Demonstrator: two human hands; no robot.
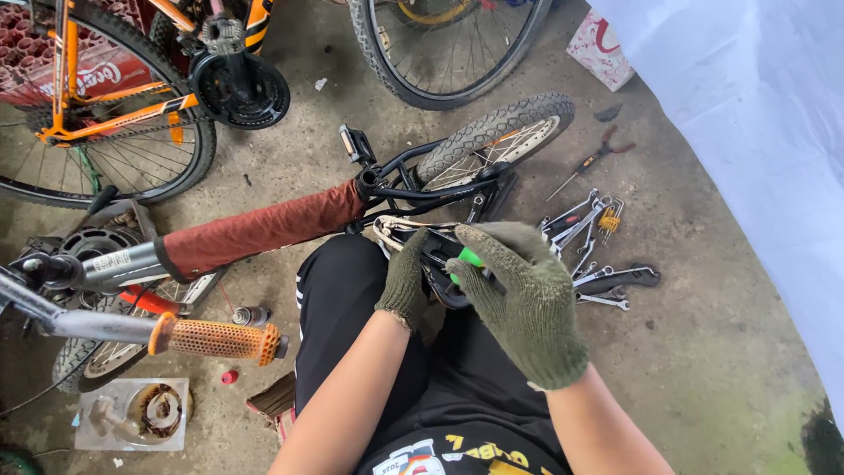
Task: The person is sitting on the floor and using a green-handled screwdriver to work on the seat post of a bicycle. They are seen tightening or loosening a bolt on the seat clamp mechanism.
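Saddle mostly hidden behind gloved hands' fingers.

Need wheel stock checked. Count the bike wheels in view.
4: orange bike's wheel top left, one top centre, small one behind the saddle, one lower left. More may be hidden.

Orange bike parked far left, another wheel at the far middle. Bunch of wrenches scattered on the concrete floor to the right, pliers just beyond them. Small spray can and a clear plastic tray sit near left.
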